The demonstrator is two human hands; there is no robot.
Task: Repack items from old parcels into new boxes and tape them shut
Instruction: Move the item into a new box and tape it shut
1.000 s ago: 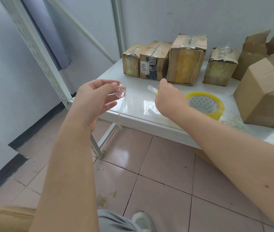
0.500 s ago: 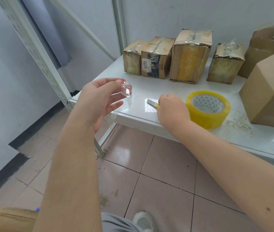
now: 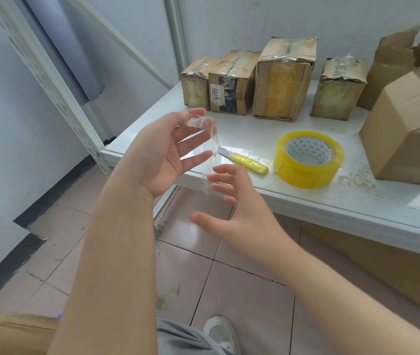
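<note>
White tabletop (image 3: 255, 131) by the wall is carrying a row of taped old parcels (image 3: 284, 80), an open new box (image 3: 406, 131) at the right, and a yellow tape roll (image 3: 309, 160) with a yellow utility knife (image 3: 244, 161) lying just left of it. The left hand (image 3: 157, 155) is pinching the crumpled top of a clear tape strip (image 3: 205, 149), which is hanging down before the table's front edge. The right hand (image 3: 239, 203) is hovering with fingers spread, holding nothing, possibly touching the strip's lower end.
</note>
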